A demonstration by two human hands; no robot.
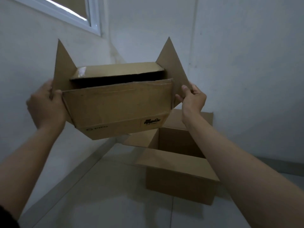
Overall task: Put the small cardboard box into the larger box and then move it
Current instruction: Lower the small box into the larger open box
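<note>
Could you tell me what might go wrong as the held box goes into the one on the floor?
The small box is held in the air only by its side flaps, left hand and right hand; a flap could bend or slip. Its spread flaps may catch on the larger box, whose near flap leans over the opening.

Single head-mounted wide-angle view, no second view to overlap. It looked forward and slightly down from the person's head into a room corner, walls bowed by the lens. Both forearms entered from 7 and 5 o'clock, the left hand (46,105) and right hand (191,97) close to the lens, holding a cardboard box (118,107) near frame center. Window (69,12) sat at 11 o'clock, open floor box (179,170) at 5 o'clock, farther off.
</note>
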